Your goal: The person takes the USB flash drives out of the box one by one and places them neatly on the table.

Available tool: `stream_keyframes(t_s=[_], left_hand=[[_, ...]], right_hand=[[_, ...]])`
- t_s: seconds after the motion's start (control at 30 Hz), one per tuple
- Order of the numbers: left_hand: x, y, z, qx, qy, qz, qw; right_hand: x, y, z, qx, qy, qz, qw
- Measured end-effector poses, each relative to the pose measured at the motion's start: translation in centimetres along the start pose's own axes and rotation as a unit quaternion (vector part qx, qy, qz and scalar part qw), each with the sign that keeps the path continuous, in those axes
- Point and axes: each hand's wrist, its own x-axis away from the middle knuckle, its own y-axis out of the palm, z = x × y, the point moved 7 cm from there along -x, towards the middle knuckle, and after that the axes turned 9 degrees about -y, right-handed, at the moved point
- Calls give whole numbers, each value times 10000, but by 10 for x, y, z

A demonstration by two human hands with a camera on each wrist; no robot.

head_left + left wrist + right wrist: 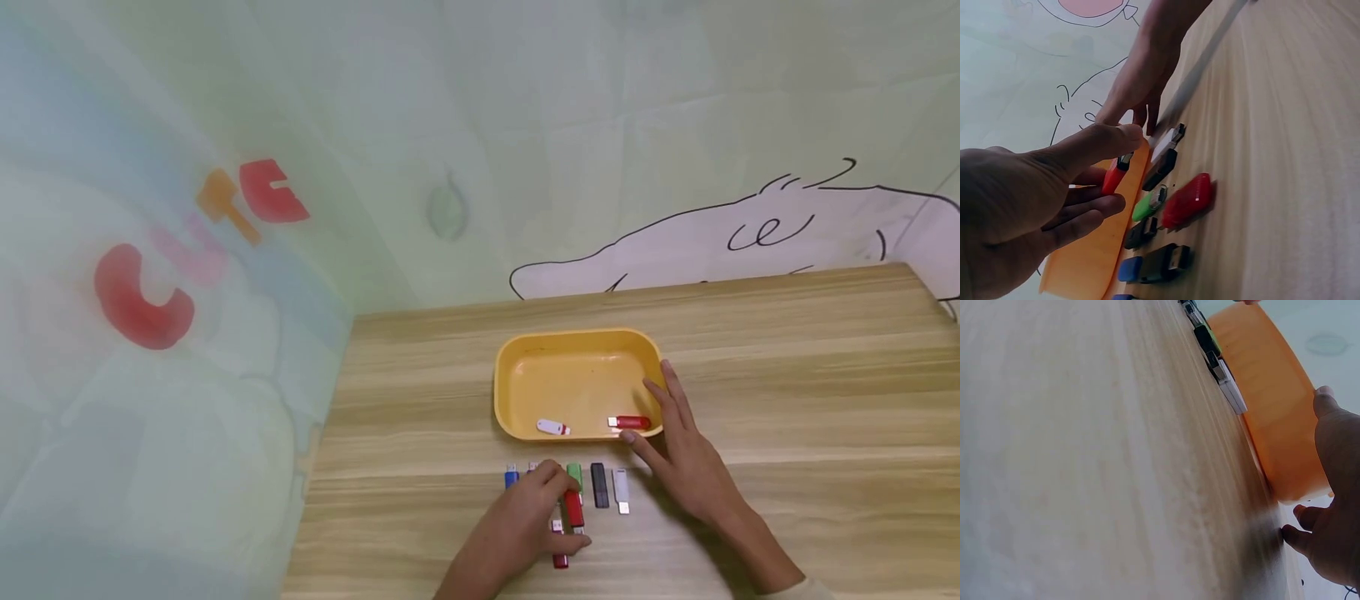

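Observation:
In the head view my left hand (513, 525) pinches a red USB flash drive (573, 508) above the row of flash drives. The left wrist view shows this red flash drive (1112, 177) between thumb and fingers, its metal plug towards the thumb tip. Another red flash drive (560, 557) lies on the table beneath this hand. My right hand (693, 471) has its fingers spread at the right front corner of a yellow tray (504, 379), thumb at the front rim. Inside the tray lie a white flash drive (551, 427) and a red one.
Before the tray stands a row of several flash drives, among them a green one (574, 475), a black one (599, 485), a silver-white one (621, 487) and a blue one (512, 476). My left hand partly covers the row. A printed cloth wall (420, 167) rises behind the wooden table (787, 375).

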Motion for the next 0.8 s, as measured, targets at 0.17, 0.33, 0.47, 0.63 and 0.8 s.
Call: stream_keyframes(t_s=[0.17, 0.33, 0.47, 0.63, 0.8], left_hand=[[2, 7, 0, 58, 94, -62, 9999], [6, 11, 0, 77, 276, 40, 9996], [8, 16, 0, 146, 191, -123, 9996], [8, 23, -2, 173, -86, -494, 9986], [7, 25, 1, -129, 109, -441, 9989]], right_hand=[[0, -1, -1, 40, 7, 13, 10000], [0, 1, 0, 28, 27, 8, 10000], [0, 1, 0, 1, 27, 8, 10000], [1, 2, 0, 14, 60, -20, 10000], [0, 1, 0, 0, 97, -49, 9999]])
